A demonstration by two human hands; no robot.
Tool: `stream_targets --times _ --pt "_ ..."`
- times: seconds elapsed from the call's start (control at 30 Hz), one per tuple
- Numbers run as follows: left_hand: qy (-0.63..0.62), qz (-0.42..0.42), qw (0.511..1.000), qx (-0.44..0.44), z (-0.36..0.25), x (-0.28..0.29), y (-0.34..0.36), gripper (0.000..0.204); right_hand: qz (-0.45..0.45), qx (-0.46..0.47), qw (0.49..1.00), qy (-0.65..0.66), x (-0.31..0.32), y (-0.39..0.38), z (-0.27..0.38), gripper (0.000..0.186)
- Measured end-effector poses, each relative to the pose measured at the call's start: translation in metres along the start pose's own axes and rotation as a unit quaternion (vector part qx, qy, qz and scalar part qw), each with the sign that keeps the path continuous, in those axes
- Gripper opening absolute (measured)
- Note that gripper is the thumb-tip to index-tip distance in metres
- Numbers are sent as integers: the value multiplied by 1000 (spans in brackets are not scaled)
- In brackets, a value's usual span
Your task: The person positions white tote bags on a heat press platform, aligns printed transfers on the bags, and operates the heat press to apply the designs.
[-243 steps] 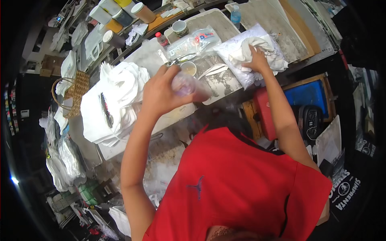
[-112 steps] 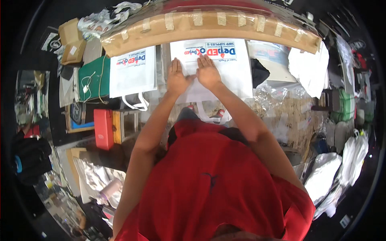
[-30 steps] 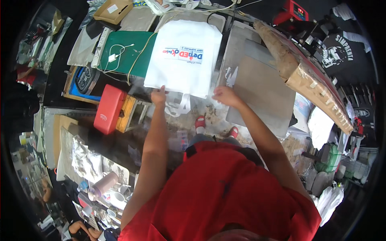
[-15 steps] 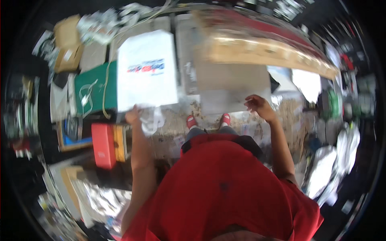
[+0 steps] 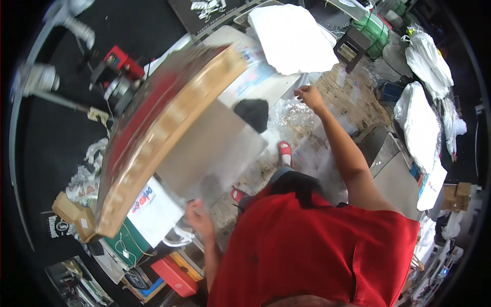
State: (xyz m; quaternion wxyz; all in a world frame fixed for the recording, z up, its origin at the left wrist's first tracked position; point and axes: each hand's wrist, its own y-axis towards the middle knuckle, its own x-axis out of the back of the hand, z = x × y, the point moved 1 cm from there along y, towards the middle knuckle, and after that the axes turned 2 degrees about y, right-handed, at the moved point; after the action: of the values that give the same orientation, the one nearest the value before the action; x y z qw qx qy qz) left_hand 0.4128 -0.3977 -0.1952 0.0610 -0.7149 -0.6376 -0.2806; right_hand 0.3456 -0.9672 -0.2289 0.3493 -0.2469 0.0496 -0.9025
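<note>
- Well, the printed white bag (image 5: 154,214) lies partly over the green board (image 5: 115,246), near my left hand (image 5: 199,220); its blurred grip I cannot tell.
- My right hand (image 5: 309,97), half-curled, is empty near the white pile (image 5: 294,38).
- The open carton (image 5: 65,205) shows a white label (image 5: 84,223).

White bag (image 5: 157,220), red-and-blue print; white pile (image 5: 291,38); grey-brown board (image 5: 215,146); green panel (image 5: 116,243); red shirt (image 5: 307,245), red sandals (image 5: 285,148).

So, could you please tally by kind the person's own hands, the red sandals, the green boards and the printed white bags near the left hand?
Hands, left hand and right hand: 2
Red sandals: 2
Green board: 1
Printed white bag: 1 (any beneath cannot be counted)
Total: 6
</note>
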Motion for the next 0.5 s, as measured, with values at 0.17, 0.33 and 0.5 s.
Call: stream_targets --times 0.17,0.33,0.5 --pt "-72 257 964 -14 -133 -165 28 12 -227 145 946 -179 81 152 -35 42" --pt "-57 403 912 -60 -197 -306 60 8 -244 102 920 -290 80 224 -30 61" --pt "-41 426 900 -78 -201 -475 105 22 -99 -1 954 -285 120 284 -56 48"
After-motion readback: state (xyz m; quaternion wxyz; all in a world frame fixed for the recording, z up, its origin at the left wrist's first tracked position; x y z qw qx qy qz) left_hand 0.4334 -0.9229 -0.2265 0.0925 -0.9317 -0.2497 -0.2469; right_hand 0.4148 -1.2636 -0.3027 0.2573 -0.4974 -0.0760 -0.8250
